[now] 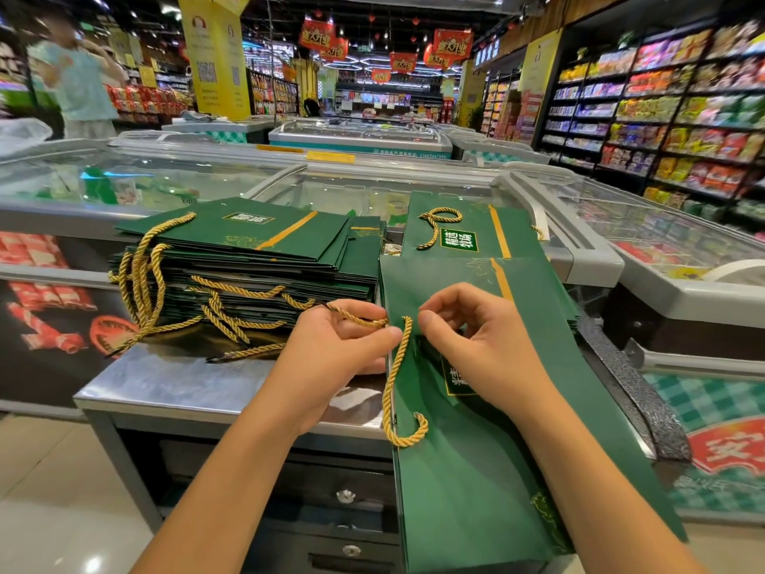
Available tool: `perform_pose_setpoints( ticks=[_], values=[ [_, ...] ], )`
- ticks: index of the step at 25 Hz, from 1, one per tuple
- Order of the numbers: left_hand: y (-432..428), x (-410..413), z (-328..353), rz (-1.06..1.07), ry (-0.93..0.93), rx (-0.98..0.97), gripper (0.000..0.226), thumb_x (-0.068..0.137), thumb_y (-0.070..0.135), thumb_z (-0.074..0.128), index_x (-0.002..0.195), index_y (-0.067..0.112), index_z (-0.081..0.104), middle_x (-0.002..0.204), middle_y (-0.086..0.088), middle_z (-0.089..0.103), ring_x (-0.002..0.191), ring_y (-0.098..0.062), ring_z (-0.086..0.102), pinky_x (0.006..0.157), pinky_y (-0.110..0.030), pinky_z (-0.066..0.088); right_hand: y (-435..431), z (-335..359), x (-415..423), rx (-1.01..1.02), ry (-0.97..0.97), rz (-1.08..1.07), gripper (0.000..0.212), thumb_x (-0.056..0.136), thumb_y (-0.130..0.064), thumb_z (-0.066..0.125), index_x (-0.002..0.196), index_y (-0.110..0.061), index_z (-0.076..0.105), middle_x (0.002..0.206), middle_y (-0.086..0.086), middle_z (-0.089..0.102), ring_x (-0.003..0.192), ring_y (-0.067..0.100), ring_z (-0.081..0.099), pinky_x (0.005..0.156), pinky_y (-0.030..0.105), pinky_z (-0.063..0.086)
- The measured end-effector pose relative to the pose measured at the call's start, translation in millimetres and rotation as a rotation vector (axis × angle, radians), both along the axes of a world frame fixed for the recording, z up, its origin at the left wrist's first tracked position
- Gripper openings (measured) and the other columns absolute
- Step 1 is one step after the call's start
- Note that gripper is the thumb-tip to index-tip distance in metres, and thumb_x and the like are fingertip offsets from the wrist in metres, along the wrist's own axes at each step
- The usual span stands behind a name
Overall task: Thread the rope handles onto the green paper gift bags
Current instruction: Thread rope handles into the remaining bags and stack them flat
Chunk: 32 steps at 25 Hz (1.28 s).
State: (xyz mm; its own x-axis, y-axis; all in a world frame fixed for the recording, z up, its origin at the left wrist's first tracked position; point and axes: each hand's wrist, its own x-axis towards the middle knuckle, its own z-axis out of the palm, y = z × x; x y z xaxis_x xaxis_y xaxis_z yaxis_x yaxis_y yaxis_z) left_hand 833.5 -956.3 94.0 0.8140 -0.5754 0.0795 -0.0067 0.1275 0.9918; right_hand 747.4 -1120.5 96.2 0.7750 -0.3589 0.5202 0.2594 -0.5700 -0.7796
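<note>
1. We see the left hand (331,345) and the right hand (480,341) close together at the near end of a metal table (174,383).
2. A green gift bag (476,470) lies flat under the right hand. Its near end hangs off the table toward us.
3. A gold rope handle (398,362) is at the left edge of this bag, between the two hands.
4. One part of the rope goes sideways through the left hand. The left fingers are curled over it and the thumb is under it, so they pinch it.
5. The other part hangs down the bag's edge and curls up at the bottom like a hook.
6. The top of the hanging part is just beside the right thumb. The right fingers are curled in over the bag. We cannot tell if they pinch the paper or the rope.
7. A stack of green bags (265,250) sits on the table to the left, with gold ropes hanging off it and loose ropes (232,321) beside it.
8. Another green bag (459,242) lies flat just past the hands, with a rope loop (439,219) on top.
9. Glass-top freezers (165,184) stand behind the table, and snack shelves (683,118) fill the right side.
</note>
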Motion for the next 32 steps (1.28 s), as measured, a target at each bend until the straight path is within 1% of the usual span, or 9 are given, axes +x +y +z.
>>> perform_pose_setpoints(
  ticks=[3, 7, 10, 13, 16, 20, 23, 29, 32],
  values=[
    [0.2, -0.6, 2.2, 0.009, 0.086, 0.018, 0.032, 0.084, 0.003, 0.077, 0.111, 0.008, 0.061, 0.091, -0.009, 0.078, 0.082, -0.024, 0.077, 0.071, -0.046, 0.063, 0.1, -1.2, -0.9, -0.045, 0.015, -0.009, 0.015, 0.091, -0.016, 0.072, 0.077, -0.014, 0.067, 0.064, -0.003, 0.06, 0.06, 0.009, 0.051, 0.058, 0.023, 0.042],
    [1.0, -0.2, 1.4, 0.019, 0.119, 0.034, 0.034, 0.084, 0.005, 0.079, 0.113, 0.009, 0.063, 0.095, -0.008, 0.078, 0.086, -0.026, 0.077, 0.065, -0.04, 0.061, 5.7, 9.8, -9.1, -0.231, 0.171, 0.05, 0.029, 0.09, -0.04, 0.069, 0.071, -0.019, 0.063, 0.059, -0.006, 0.054, 0.056, 0.004, 0.045, 0.056, 0.025, 0.038],
    [1.4, 2.4, -0.6, 0.051, 0.094, 0.041, 0.034, 0.083, 0.005, 0.08, 0.112, 0.01, 0.064, 0.098, -0.011, 0.077, 0.087, -0.028, 0.076, 0.064, -0.04, 0.062, 19.7, 24.7, -25.7, -0.364, 0.333, 0.054, 0.042, 0.078, -0.065, 0.064, 0.072, -0.024, 0.065, 0.072, -0.008, 0.06, 0.071, 0.006, 0.053, 0.068, 0.026, 0.041],
    [1.6, 4.1, -1.3, 0.054, 0.058, 0.051, 0.034, 0.082, 0.004, 0.08, 0.111, 0.008, 0.065, 0.1, -0.014, 0.076, 0.087, -0.026, 0.076, 0.072, -0.041, 0.063, 44.0, 27.6, -43.3, -0.598, 0.475, -0.026, 0.063, 0.058, -0.091, 0.057, 0.077, -0.031, 0.057, 0.088, -0.014, 0.051, 0.09, 0.006, 0.044, 0.085, 0.029, 0.037],
    [2.2, 4.6, -2.4, 0.035, 0.072, 0.055, 0.033, 0.082, 0.007, 0.081, 0.111, 0.011, 0.065, 0.1, -0.01, 0.077, 0.087, -0.024, 0.076, 0.07, -0.04, 0.062, 58.5, 20.0, -50.0, -0.809, 0.546, -0.09, 0.059, 0.065, -0.087, 0.058, 0.083, -0.031, 0.051, 0.096, -0.014, 0.042, 0.095, 0.013, 0.037, 0.089, 0.032, 0.035],
    [3.0, 3.2, -2.5, 0.011, 0.063, 0.043, 0.031, 0.084, 0.006, 0.079, 0.111, 0.011, 0.065, 0.097, -0.009, 0.078, 0.085, -0.024, 0.076, 0.059, -0.036, 0.059, 54.0, 19.7, -55.3, -0.56, 0.406, -0.051, 0.022, 0.087, -0.042, 0.068, 0.075, -0.028, 0.057, 0.09, -0.012, 0.056, 0.09, 0.012, 0.05, 0.086, 0.035, 0.042],
    [3.1, 3.4, -2.8, -0.01, 0.074, 0.012, 0.031, 0.086, 0.004, 0.077, 0.113, 0.008, 0.064, 0.099, -0.012, 0.077, 0.091, -0.03, 0.076, 0.073, -0.05, 0.061, 42.6, 20.0, -54.0, -0.139, 0.262, -0.083, 0.012, 0.089, -0.018, 0.068, 0.084, -0.021, 0.057, 0.076, 0.006, 0.068, 0.068, 0.025, 0.059, 0.068, 0.045, 0.05],
    [2.5, 2.8, -1.9, -0.017, 0.065, 0.013, 0.023, 0.088, 0.005, 0.075, 0.109, 0.011, 0.067, 0.1, -0.01, 0.077, 0.097, -0.03, 0.074, 0.078, -0.048, 0.06, 27.6, 33.2, -49.4, 0.348, 0.27, -0.011, 0.024, 0.092, -0.007, 0.066, 0.111, -0.021, 0.068, 0.064, -0.003, 0.065, 0.059, 0.007, 0.054, 0.066, 0.022, 0.045],
    [2.5, 3.6, -3.3, -0.013, 0.062, 0.018, 0.021, 0.089, 0.007, 0.074, 0.108, 0.013, 0.067, 0.1, -0.01, 0.077, 0.097, -0.03, 0.074, 0.077, -0.053, 0.058, 18.5, 34.8, -44.2, 0.505, 0.236, 0.029, 0.032, 0.086, -0.002, 0.066, 0.115, -0.015, 0.068, 0.069, 0.003, 0.06, 0.055, 0.01, 0.043, 0.057, 0.023, 0.034]
  ],
)
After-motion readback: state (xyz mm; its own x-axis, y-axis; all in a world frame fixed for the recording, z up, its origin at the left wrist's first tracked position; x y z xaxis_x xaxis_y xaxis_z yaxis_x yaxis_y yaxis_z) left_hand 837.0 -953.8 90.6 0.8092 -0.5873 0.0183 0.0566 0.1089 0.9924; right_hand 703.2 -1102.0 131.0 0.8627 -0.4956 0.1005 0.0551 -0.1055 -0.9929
